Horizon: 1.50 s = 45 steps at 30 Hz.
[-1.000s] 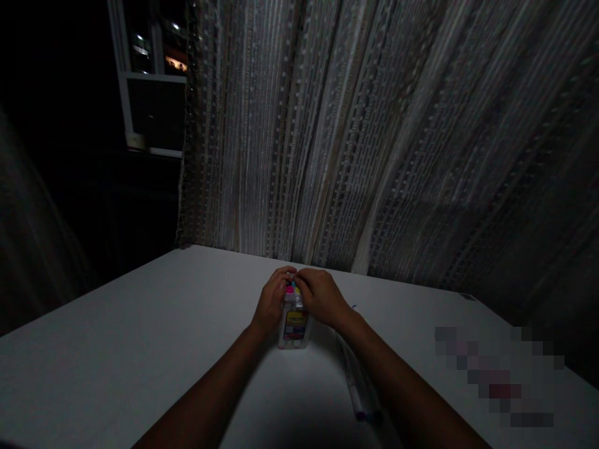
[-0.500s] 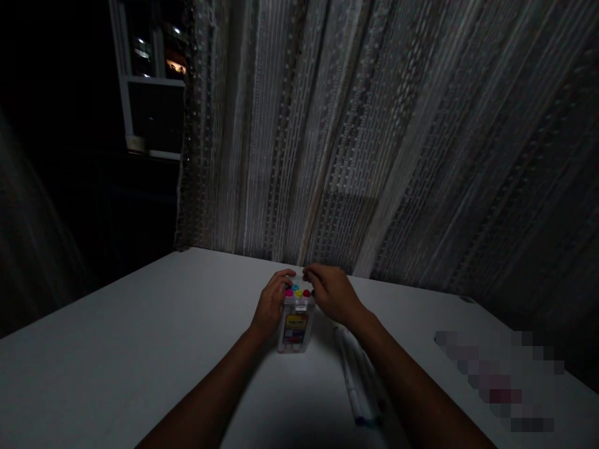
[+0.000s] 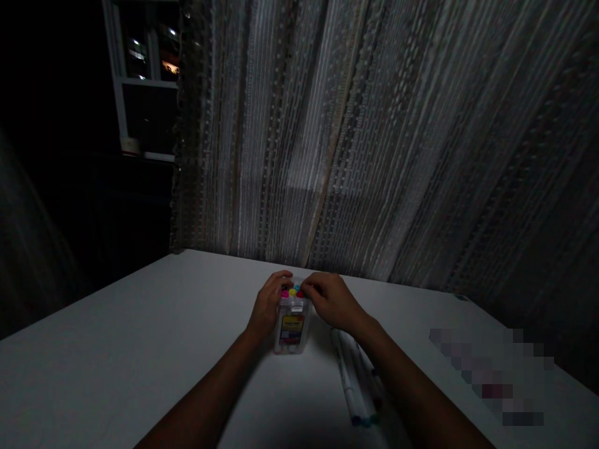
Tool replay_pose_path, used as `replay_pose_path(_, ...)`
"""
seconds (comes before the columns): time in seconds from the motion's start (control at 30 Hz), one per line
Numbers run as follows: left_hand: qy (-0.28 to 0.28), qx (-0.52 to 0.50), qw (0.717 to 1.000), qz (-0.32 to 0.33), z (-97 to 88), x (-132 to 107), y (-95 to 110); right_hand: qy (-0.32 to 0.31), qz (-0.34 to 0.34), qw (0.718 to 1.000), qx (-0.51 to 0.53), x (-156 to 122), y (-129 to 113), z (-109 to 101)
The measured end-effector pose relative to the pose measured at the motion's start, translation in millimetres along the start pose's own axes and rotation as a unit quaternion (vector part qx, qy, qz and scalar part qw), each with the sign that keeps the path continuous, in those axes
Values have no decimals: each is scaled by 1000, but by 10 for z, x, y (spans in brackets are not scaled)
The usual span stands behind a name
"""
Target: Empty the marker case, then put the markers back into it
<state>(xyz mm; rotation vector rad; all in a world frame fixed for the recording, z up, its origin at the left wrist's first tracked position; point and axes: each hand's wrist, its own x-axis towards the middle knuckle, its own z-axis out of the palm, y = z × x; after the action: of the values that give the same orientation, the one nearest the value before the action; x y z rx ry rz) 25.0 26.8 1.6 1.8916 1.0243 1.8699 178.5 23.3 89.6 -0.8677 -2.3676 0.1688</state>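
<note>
A clear plastic marker case (image 3: 291, 333) with a yellow label stands upright on the white table (image 3: 116, 362). Coloured marker caps (image 3: 292, 291) in pink, yellow and blue show at its top. My left hand (image 3: 266, 307) wraps round the case's left side and holds it. My right hand (image 3: 330, 300) rests at the top right of the case, its fingers curled over the caps. Whether those fingers pinch a marker is hidden.
Several loose white markers (image 3: 355, 390) lie on the table under my right forearm. A striped curtain (image 3: 374, 137) hangs right behind the table. A dark window (image 3: 145, 81) is at the far left. A blurred patch (image 3: 491, 380) covers the table's right part.
My right hand lifted off the top of the case, uncovering the coloured caps, then came back over them. My left hand has stayed on the case.
</note>
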Motion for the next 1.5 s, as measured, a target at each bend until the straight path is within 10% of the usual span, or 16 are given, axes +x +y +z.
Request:
replay_pose_path(0.67,-6,-7,1000,-7,-1,0,40,-51,4,999,0,31,-41,20)
replay_pose_path(1.17,4,-2,1000,1,-7,-6,62,116,192,959,173,-371,663,226)
replay_pose_path(1.5,8,24,1000,18,-32,-4,34,129,75,862,484,-769,-428,-411)
